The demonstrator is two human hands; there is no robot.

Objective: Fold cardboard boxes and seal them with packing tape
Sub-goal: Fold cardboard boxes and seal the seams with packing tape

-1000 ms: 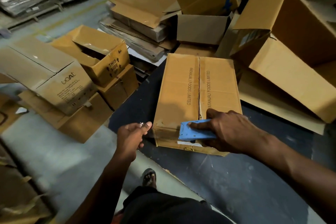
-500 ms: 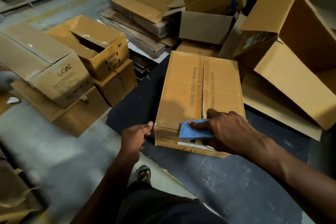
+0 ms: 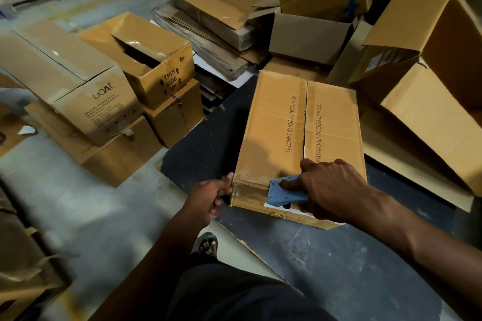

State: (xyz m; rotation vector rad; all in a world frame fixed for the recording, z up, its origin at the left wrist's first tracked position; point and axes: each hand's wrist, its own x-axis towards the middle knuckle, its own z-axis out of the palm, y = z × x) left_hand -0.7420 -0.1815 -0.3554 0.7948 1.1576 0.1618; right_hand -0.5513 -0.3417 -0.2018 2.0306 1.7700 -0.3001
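A long brown cardboard box (image 3: 276, 122), printed "PATANJALI FOODS LIMITED", lies on a dark mat (image 3: 352, 263) with its two top flaps closed along a centre seam. My right hand (image 3: 331, 187) grips a blue tape dispenser (image 3: 285, 191) pressed against the box's near end, over the seam. My left hand (image 3: 211, 195) is closed, its fingers pinched at the box's near left corner; whether it holds a tape end I cannot tell. A glossy strip of clear tape shows on the near end face.
Stacked boxes, one marked "boAt" (image 3: 78, 86) and an open one marked "THIS SIDE UP" (image 3: 156, 60), stand at left. Flattened cardboard (image 3: 216, 2) is piled behind. Large open boxes (image 3: 430, 60) lean at right. My sandalled foot (image 3: 208, 243) is on the grey floor.
The view has shifted slightly. My left hand has moved in to touch the box's near left corner. My right hand keeps the dispenser at the near end.
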